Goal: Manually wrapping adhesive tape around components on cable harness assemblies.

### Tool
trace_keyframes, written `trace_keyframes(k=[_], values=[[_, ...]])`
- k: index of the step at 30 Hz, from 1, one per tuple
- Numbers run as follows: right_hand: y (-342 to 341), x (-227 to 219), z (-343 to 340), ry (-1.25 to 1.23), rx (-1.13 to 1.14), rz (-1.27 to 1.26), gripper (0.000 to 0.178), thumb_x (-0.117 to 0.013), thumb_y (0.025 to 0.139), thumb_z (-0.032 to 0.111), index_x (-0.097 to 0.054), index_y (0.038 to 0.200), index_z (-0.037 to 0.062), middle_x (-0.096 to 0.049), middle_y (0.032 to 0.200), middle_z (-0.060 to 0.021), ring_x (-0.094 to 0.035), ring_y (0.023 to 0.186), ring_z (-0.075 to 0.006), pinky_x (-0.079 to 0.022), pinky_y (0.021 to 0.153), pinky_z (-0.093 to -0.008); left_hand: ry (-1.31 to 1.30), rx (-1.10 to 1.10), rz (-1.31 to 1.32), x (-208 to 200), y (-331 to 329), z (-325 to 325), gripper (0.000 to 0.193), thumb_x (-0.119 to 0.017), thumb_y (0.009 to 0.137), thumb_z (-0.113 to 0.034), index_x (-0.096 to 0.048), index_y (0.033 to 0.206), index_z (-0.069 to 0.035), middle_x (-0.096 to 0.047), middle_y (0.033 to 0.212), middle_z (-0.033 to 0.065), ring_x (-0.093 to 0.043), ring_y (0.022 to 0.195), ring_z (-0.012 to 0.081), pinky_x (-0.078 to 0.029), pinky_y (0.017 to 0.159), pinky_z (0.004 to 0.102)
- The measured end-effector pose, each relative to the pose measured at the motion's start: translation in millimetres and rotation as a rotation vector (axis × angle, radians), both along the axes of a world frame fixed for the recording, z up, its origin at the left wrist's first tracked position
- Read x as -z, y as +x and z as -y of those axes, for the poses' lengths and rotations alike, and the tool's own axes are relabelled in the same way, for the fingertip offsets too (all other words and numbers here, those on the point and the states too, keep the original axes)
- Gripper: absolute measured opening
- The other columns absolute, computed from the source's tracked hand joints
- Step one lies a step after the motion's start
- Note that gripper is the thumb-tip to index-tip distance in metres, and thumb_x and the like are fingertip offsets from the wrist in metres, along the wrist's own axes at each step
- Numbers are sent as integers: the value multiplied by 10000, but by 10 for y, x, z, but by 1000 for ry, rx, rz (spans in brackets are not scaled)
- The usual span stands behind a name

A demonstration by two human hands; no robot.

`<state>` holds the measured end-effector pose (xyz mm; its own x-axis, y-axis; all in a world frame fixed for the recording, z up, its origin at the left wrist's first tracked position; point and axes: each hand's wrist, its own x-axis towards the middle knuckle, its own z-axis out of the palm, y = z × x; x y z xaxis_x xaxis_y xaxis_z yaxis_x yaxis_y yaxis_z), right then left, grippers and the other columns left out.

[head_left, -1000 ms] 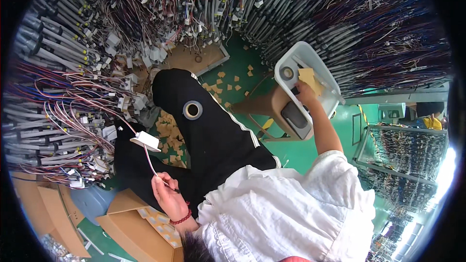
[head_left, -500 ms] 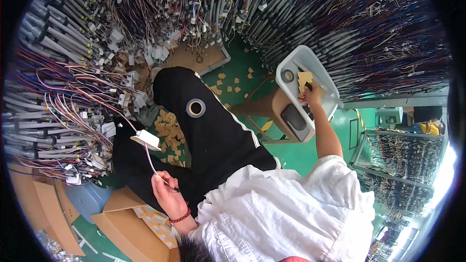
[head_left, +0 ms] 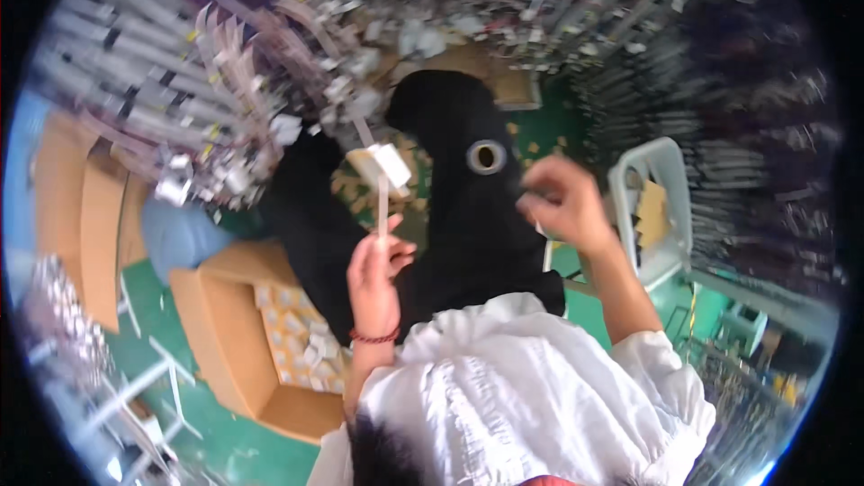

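Note:
My left hand (head_left: 373, 283) is closed on a pale flat cable (head_left: 383, 207), held upright over my lap. Just above the fingers, a white plastic connector housing (head_left: 389, 166) sits on the cable, tilted, with a tan piece against its left side. From there the cable runs up toward the wire bundles. My right hand (head_left: 571, 207) hovers over my right thigh with its fingers curled together. It is blurred, and a small dark thing at the fingertips cannot be made out. Between the hands, a roll of tape (head_left: 472, 158) lies on my black trousers (head_left: 450, 216).
A white plastic bin (head_left: 682, 216) stands at the right, with a tan card (head_left: 651, 214) inside. At the lower left is an open cardboard box (head_left: 216, 333) holding white parts. A blue tub (head_left: 184, 229) sits beside it. Hanging wire bundles (head_left: 117, 81) surround the far side.
My right hand has come out of the white bin and moved left over my thigh. My left hand has lifted the cable and connector. The whole view has turned, shifting the surroundings.

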<state>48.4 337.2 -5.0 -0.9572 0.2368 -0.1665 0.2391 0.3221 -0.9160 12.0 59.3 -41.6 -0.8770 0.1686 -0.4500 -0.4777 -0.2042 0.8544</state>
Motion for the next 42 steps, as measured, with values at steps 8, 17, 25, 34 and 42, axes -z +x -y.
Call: trace_keyframes(k=[8, 17, 25, 34, 42], values=[[-639, -26, 1234, -193, -490, 27, 212, -629, 713, -67, -623, 918, -14, -584, 795, -36, -569, 695, -88, -489, 634, -231, 23, -28, -161, -159, 70, 187, 247, -474, 983, -178, -594, 1020, 35, -590, 1095, 82, -564, 851, 95, -509, 798, 268], [-542, 156, 1300, -426, -269, 100, 128, -710, 770, -21, -655, 885, -33, -619, 797, -18, -590, 709, -64, -498, 654, -199, 277, -106, -21, -146, 18, 293, 248, -475, 982, -185, -597, 979, 30, -557, 1218, 110, -564, 831, 104, -525, 807, 296], [-562, 114, 1269, -847, -188, 246, 177, -718, 779, 30, -664, 932, -40, -664, 834, -73, -636, 725, -132, -531, 698, -269, 333, -93, 1, -126, 16, 295, 247, -474, 987, -190, -589, 997, 28, -595, 920, 56, -579, 823, 116, -517, 798, 285], [-471, 237, 1206, -1032, -286, 351, 168, -704, 789, 31, -661, 934, -43, -644, 876, -124, -661, 729, -202, -577, 663, -306, 359, -56, -2, -148, 5, 239, 243, -461, 990, -179, -574, 1009, 35, -598, 974, 77, -588, 849, 135, -513, 818, 309], [-430, 283, 1231, -1203, -236, 492, 133, -715, 806, 74, -673, 911, 5, -642, 863, -56, -621, 707, -115, -578, 696, -297, 303, -12, -56, -143, 1, 254, 246, -439, 996, -164, -576, 986, 39, -595, 1041, 92, -594, 917, 150, -509, 850, 322]])
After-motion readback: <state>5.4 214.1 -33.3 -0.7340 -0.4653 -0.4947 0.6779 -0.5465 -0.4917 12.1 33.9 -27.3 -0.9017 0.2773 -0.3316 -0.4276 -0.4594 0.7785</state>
